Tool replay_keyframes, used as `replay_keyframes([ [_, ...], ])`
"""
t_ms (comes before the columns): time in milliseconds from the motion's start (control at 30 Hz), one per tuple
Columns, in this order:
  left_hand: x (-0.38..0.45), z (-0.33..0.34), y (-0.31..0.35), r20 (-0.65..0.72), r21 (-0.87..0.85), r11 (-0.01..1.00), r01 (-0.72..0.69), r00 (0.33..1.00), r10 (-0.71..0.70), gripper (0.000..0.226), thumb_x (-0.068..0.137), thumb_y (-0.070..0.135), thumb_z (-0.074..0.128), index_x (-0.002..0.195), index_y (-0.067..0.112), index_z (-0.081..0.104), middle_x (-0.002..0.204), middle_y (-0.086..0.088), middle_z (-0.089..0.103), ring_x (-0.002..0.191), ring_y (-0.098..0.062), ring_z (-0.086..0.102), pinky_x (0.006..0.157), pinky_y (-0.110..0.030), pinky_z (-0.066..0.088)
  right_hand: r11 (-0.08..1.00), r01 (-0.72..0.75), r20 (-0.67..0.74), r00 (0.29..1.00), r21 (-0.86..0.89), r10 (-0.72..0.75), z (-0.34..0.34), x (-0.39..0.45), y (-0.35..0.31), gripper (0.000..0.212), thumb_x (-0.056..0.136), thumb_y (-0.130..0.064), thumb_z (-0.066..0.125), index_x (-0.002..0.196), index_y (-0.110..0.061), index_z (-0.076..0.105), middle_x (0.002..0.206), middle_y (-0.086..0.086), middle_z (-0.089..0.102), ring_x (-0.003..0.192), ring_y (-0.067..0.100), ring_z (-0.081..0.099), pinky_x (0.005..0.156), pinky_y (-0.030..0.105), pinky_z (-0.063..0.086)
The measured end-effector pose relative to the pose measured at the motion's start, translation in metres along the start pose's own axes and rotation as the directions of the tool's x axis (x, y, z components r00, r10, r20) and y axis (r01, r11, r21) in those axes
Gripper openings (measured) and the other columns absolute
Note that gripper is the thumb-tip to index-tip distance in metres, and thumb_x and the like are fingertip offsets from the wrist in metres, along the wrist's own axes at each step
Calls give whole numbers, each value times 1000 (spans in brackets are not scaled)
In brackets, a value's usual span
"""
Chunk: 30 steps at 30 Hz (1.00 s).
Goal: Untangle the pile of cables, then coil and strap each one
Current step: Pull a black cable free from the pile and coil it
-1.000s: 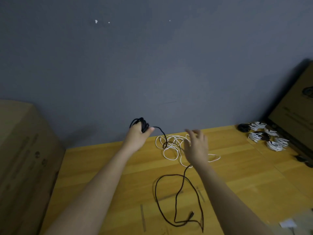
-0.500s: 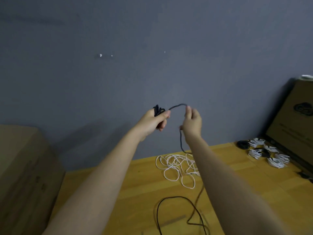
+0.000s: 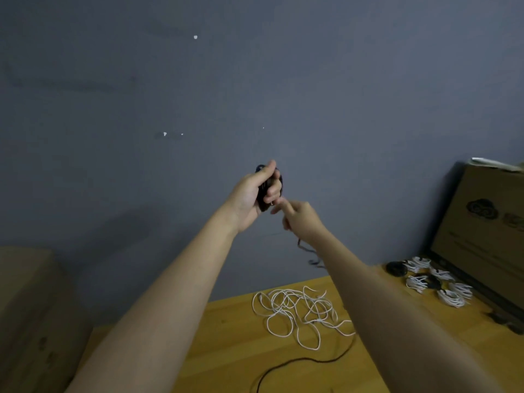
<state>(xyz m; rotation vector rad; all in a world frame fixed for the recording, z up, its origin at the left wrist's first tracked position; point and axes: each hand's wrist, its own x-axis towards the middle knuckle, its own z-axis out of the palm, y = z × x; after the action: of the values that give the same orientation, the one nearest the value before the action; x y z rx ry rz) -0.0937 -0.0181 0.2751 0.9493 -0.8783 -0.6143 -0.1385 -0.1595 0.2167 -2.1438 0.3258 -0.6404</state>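
Observation:
My left hand point(image 3: 255, 194) is raised in front of the wall and grips a partly wound coil of black cable point(image 3: 266, 191). Just below and to its right, my right hand point(image 3: 297, 215) pinches the same cable, whose loose length hangs down behind my right forearm and trails across the wooden table point(image 3: 226, 350). A tangle of white cable point(image 3: 297, 310) lies loose on the table under my hands.
Several coiled white and black cables point(image 3: 428, 279) lie at the table's right end, beside a cardboard box point(image 3: 487, 231) leaning on the wall. Another cardboard box point(image 3: 31, 307) stands at the left.
Both hands rose from the table with the black cable. My right hand, open one second ago, now pinches the cable and has dropped below my left hand, wrapping another loop.

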Motion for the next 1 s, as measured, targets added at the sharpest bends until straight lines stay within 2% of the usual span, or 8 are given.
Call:
replay_keyframes([
  [200,7,-4,-25,-192,18,996,-82,978,84,21,103,21,41,87,11,50,62,6,58,54,-8,51,67,-25,46,963,-80,89,994,257,59,32,-43,18,32,104,-28,35,93,-8,58,54,3,48,42,8,44,44,18,37],
  [333,8,-11,-34,-356,360,933,-19,922,156,34,102,31,42,73,16,53,67,7,59,62,-5,56,76,-26,44,964,-132,189,978,232,88,43,-75,25,32,105,-28,31,97,-7,54,57,6,47,46,13,44,47,23,38],
  [433,-2,-15,-39,-334,650,752,112,930,150,39,101,43,36,86,12,55,81,4,60,72,-2,59,78,-26,40,997,-45,213,977,62,31,49,-96,29,27,104,-30,34,107,-12,54,58,1,49,49,12,44,51,26,37],
  [533,-19,-25,-57,-236,856,475,201,972,15,65,99,52,31,129,-5,39,125,-15,56,115,-27,54,92,-34,38,950,184,283,953,-254,-109,52,-117,33,18,101,-36,40,108,-23,50,62,0,56,52,15,48,52,33,37],
  [700,-62,-48,-91,-125,973,167,156,975,-183,69,94,62,24,103,-3,45,55,0,38,43,-5,39,46,-26,29,851,298,214,951,-433,-224,47,-147,56,21,99,-33,45,97,-17,58,70,4,63,65,27,58,51,34,32],
  [800,-84,-55,-113,-61,998,-40,52,965,-257,64,85,70,17,86,10,41,67,0,42,59,-16,42,57,-32,31,840,300,130,954,-453,-271,38,-155,70,21,97,-30,52,100,-15,67,82,2,69,73,22,62,56,35,42],
  [900,-108,-53,-136,-15,1000,-26,7,956,-294,62,81,73,12,76,18,39,73,5,45,64,-16,46,55,-29,28,820,356,16,920,-448,-391,38,-157,76,15,91,-25,61,96,-17,73,84,-2,72,72,19,65,55,31,47],
  [1000,-125,-47,-146,-13,980,188,72,955,-295,82,71,86,11,81,14,51,64,11,47,55,-5,48,51,-24,30,890,305,-93,930,-340,-354,42,-154,80,12,86,-26,66,89,-18,74,79,-3,66,71,14,60,58,30,46],
])
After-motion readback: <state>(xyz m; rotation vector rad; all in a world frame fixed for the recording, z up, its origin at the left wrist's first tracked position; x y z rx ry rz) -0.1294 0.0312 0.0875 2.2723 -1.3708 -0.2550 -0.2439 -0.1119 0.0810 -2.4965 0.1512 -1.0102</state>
